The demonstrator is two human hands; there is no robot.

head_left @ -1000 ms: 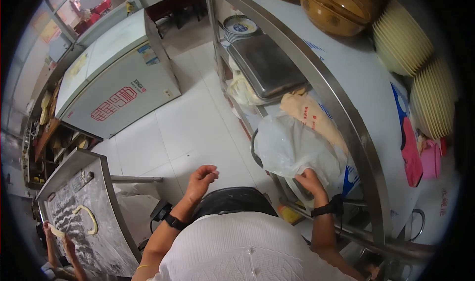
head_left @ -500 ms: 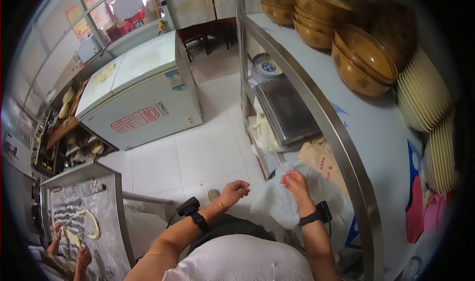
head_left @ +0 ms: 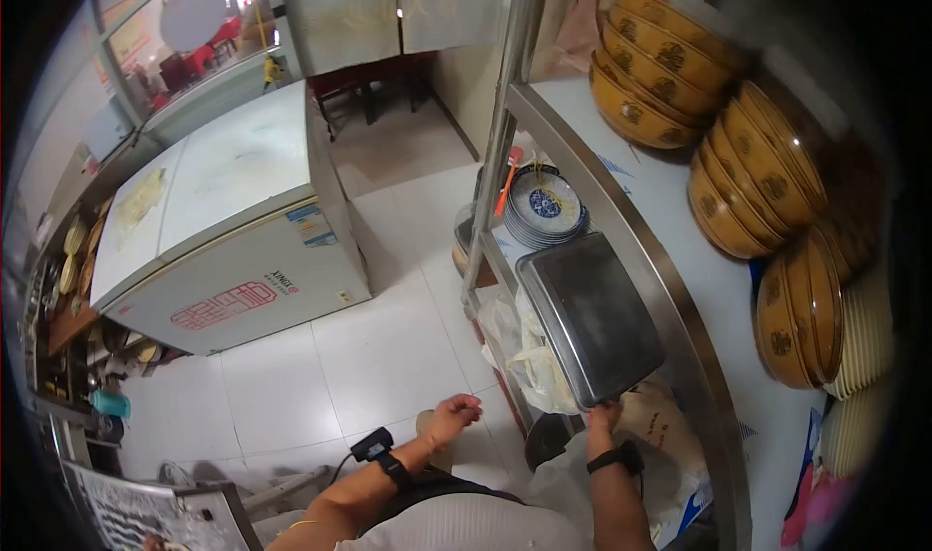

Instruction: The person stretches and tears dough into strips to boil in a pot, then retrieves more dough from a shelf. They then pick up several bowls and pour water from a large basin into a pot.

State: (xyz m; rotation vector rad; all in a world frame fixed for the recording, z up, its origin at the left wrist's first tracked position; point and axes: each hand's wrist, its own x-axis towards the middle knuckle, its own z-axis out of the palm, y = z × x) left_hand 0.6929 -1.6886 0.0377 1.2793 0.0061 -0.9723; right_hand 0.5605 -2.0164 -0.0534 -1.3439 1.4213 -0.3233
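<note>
Your right hand (head_left: pixel 604 415) is touching a metal tray (head_left: pixel 594 313) lying just beyond it, grip unclear; probably stiff and slick, it is favouring a rim hold. Your left hand (head_left: pixel 454 419) is hanging released.

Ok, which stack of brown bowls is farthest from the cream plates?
The topmost stack in the view, nearest the curtain; the other brown bowls sit lower in the picture, between it and the cream plates.

The bare left hand (head_left: pixel 455 420), above a black-banded wrist, is raised with fingers loosely curled. The bare right hand (head_left: pixel 604 416) reaches forward from an extended, black-banded forearm, its fingertips bent.
</note>
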